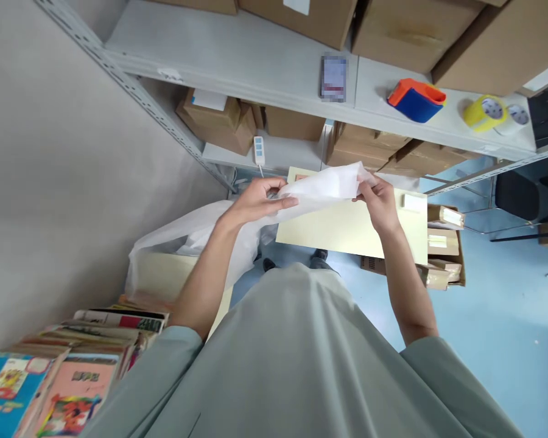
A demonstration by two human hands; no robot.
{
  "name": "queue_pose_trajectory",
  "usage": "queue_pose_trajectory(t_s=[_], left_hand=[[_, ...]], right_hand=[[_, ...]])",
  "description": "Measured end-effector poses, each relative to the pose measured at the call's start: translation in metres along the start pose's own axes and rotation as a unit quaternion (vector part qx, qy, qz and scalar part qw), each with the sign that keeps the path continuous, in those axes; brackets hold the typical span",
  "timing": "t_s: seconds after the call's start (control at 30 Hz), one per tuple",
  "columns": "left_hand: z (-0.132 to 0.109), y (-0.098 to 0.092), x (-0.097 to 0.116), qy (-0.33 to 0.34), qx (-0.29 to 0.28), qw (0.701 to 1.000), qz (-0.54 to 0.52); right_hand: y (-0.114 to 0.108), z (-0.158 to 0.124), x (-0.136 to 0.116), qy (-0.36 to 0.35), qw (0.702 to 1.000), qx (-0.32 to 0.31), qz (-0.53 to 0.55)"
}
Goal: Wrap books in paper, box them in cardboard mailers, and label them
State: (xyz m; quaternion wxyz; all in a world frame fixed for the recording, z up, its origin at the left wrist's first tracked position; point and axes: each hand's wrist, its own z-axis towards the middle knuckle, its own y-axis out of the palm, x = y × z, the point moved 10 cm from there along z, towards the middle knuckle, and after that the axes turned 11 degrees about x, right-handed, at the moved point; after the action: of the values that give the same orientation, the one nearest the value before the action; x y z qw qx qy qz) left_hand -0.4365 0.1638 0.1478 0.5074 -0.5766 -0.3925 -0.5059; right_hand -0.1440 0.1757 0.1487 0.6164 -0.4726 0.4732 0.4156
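A thin white translucent packing sheet [331,184] stretches between my two hands above the cream tabletop [333,226]. My left hand [258,202] is closed on its left part, the thumb lying along the front. At the far end, my right hand [378,199] pinches a corner of it between thumb and fingers. More white sheeting [201,222] bunches below and left of my left hand, draped over a cream surface. Whether it is one piece with the held part I cannot tell.
A grey shelf [256,48] ahead bears cardboard boxes [397,36], a phone-like item [333,78], an orange-and-blue tape dispenser [417,100] and tape rolls [485,113]. A power strip [259,151] lies lower. Books [80,383] stack at left. Small boxes [442,241] and a dark chair [523,193] stand right.
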Motion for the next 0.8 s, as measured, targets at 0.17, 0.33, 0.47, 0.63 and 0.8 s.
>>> queue_pose_trajectory(t_s=[0.17, 0.33, 0.47, 0.63, 0.8], left_hand=[[0.048, 0.067, -0.002, -0.013, 0.002, 0.999, 0.042], [0.093, 0.127, -0.02, 0.001, 0.022, 0.992, 0.125], [0.12, 0.164, -0.052, -0.013, 0.049, 0.976, 0.211], [0.146, 0.2, -0.103, -0.049, 0.039, 0.956, 0.286], [0.17, 0.23, -0.144, -0.074, 0.001, 0.959, 0.275]], right_hand=[[-0.074, 0.041, 0.052, -0.004, 1.0, 0.027, 0.0], [-0.146, 0.073, 0.121, 0.03, 0.997, 0.052, -0.043], [-0.185, 0.079, 0.175, 0.078, 0.994, 0.033, -0.067], [-0.221, 0.068, 0.237, 0.153, 0.985, 0.029, -0.072], [-0.255, 0.042, 0.294, 0.212, 0.971, 0.051, -0.095]])
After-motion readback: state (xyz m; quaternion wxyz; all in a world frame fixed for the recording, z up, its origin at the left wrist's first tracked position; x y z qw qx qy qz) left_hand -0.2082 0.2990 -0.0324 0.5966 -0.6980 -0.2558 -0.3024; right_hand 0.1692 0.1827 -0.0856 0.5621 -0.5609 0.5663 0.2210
